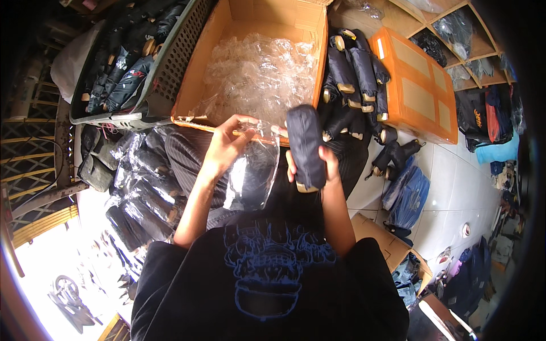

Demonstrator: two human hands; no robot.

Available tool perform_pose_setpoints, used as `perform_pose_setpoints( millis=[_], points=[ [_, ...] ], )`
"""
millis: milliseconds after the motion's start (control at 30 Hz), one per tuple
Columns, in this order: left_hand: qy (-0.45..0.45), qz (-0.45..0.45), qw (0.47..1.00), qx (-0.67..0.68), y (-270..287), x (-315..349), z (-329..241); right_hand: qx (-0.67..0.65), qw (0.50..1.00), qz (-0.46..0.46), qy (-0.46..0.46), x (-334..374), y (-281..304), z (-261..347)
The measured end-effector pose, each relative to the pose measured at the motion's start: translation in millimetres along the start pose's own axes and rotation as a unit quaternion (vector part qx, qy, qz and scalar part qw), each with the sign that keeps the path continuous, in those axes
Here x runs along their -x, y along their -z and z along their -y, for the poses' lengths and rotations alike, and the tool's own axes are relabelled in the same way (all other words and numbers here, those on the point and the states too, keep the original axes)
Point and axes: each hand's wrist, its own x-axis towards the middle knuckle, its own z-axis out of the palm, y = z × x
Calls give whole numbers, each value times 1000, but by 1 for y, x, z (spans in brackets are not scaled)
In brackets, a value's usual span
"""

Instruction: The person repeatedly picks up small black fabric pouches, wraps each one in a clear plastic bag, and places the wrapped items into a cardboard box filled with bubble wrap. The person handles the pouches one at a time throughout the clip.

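My right hand point(325, 168) grips a compact folded umbrella point(305, 145) in a black fabric sleeve, held upright with its pale end down. My left hand point(230, 145) pinches the top edge of a clear plastic bag point(251, 176), which hangs over my lap and looks flat. The umbrella is just right of the bag, apart from its lower part. Beyond both hands stands an open cardboard box point(244, 17), with a heap of loose clear plastic bags point(256, 74) inside.
Several black-sleeved umbrellas point(355, 74) lie right of the box, beside an orange-taped carton point(418, 85). A grey perforated crate point(176, 57) holds more umbrellas at the far left. Plastic-wrapped black bundles point(139, 199) are piled left of my legs. Wooden cubby shelves point(443, 28) stand at the far right.
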Motion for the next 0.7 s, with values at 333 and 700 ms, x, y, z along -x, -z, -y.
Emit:
perform_pose_setpoints(
  millis=[333, 700],
  points=[
    [-263, -39, 906, -329, -3, 34, -7, -69, 975, -210, 5, -23, -21, -23],
    [-281, 65, 917, -275, -19, 43, -13, 122, 926, -342, 100, -35, -48, -31]
  ],
)
